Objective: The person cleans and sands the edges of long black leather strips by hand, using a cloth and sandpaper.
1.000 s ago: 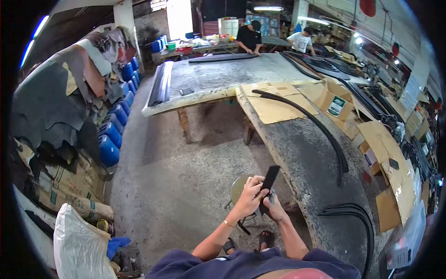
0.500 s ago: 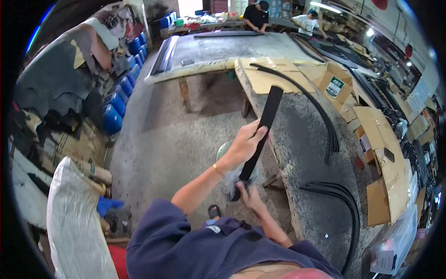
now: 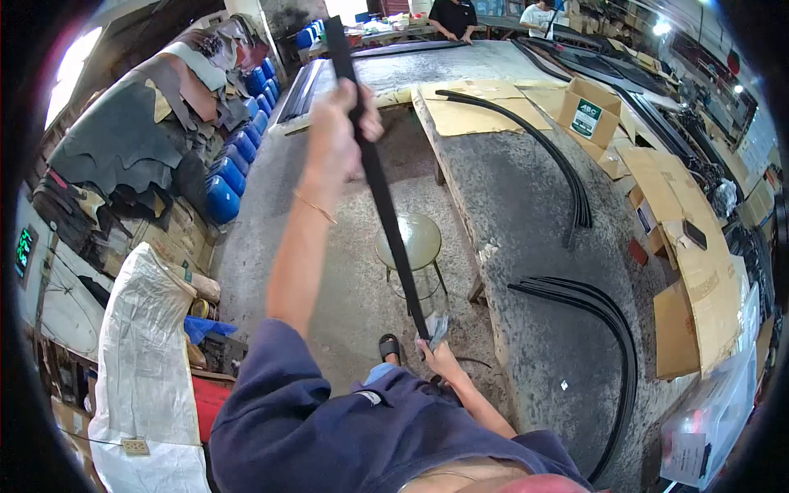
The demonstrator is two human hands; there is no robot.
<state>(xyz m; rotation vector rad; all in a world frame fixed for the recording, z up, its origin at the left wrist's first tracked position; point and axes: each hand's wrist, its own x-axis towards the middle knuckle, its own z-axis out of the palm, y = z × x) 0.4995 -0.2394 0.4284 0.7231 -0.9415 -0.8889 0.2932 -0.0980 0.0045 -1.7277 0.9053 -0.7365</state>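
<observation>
A long flat black strip (image 3: 382, 193) runs diagonally in front of me, its far end sticking up beyond my left hand (image 3: 337, 127). That hand is blurred, but its fingers are closed around the upper part of the strip. Low down near my body, my right hand (image 3: 442, 360) grips the strip's near end. A small greyish, crumpled piece of cloth or plastic (image 3: 438, 327) shows at the right fingers; how it is held is hard to make out.
To the right, a long worktable (image 3: 526, 197) carries bundles of thin black strips (image 3: 608, 316) and a cardboard box (image 3: 588, 111). A round stool (image 3: 408, 242) stands on the floor ahead. Blue drums (image 3: 222, 200) and piled hides (image 3: 123, 144) line the left. Two people work at the far table.
My left hand has moved up and to the left, and more of the strip stretches between my hands. My right hand stays low, near the strip's lower end.
</observation>
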